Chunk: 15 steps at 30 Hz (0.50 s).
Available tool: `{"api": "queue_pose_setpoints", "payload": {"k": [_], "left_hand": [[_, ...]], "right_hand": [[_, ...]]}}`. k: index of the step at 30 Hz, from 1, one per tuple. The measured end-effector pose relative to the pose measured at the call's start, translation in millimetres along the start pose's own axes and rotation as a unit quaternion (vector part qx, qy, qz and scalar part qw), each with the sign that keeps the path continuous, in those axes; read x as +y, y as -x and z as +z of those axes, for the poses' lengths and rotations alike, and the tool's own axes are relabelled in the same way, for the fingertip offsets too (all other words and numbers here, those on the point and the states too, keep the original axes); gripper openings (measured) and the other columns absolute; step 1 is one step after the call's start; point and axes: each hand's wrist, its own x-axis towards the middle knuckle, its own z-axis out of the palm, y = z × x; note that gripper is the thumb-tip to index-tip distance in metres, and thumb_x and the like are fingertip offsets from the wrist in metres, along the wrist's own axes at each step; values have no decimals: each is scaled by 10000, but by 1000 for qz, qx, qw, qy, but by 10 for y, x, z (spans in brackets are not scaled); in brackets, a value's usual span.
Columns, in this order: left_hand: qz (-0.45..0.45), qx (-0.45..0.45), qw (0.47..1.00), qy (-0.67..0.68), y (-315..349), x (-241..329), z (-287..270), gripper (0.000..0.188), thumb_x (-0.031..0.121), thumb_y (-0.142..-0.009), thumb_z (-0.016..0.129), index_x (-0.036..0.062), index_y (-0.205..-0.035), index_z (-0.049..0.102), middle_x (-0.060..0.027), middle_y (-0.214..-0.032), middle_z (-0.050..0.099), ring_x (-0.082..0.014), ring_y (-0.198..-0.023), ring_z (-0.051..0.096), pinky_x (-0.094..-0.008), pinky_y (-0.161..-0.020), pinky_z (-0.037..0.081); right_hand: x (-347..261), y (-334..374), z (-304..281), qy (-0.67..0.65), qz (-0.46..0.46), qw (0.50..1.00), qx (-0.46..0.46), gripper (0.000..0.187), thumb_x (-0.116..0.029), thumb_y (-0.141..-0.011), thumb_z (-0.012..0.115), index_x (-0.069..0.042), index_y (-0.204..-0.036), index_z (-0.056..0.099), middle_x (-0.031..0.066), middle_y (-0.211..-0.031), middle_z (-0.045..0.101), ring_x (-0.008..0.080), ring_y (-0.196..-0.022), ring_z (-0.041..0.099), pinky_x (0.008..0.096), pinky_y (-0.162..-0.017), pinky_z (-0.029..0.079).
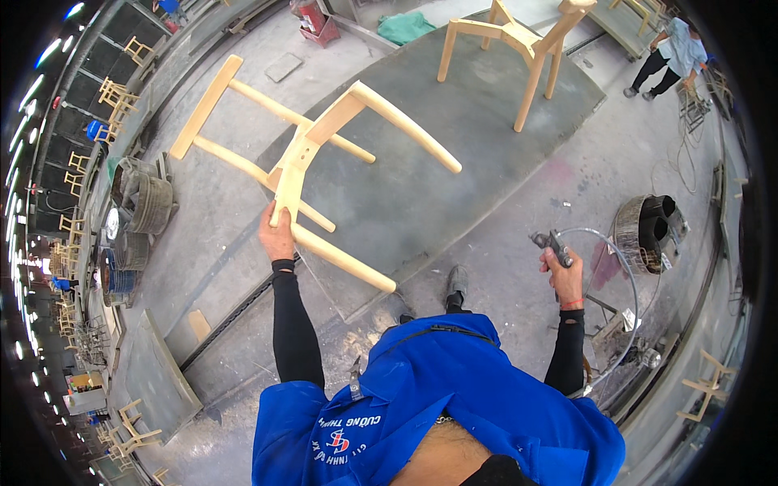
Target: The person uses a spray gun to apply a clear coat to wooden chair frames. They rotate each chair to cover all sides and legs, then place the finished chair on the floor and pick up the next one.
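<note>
A pale wooden chair frame (pixel 300 150) without a seat is tilted over the left part of a grey board. My left hand (pixel 277 235) is closed round its frame near a leg joint. My right hand (pixel 565 275) grips a spray gun (pixel 551 245), whose nozzle points left and away from the chair. A light-coloured hose (pixel 622 267) curves from the gun down the right side. Farther off, a second pale wooden chair frame (pixel 519 49) stands on the same board.
The large grey board (pixel 405 186) lies in front of me. Dark buckets stand at the right (pixel 644 235) and left (pixel 150 198). A person (pixel 677 53) stands at the far right. A chain track (pixel 231 320) crosses the floor at left, with more chair frames (pixel 117 93) along that side.
</note>
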Motion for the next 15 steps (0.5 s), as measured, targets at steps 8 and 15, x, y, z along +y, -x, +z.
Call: {"api": "queue_pose_setpoints", "payload": {"k": [8,15], "left_hand": [[-59,-13,992,113,-91,49,-115,396,242,-972,736,-34,-1237,632,-156,-1036,696,-224,-743,710,-360,-580,622],[-73,-36,990,116,-145,-3,-156,471,390,-1045,620,-43,-1231,635,-150,-1008,699,-217,-728,709,-359,-620,610]], "right_hand": [[246,-155,727,-33,-27,994,-105,297,-121,-961,712,2,-1231,713,22,-913,705,88,-756,623,266,-627,553],[-402,-526,1852,-148,-155,966,-147,434,-160,-962,732,-1,-1359,655,17,-928,705,78,-753,613,262,-676,547]]}}
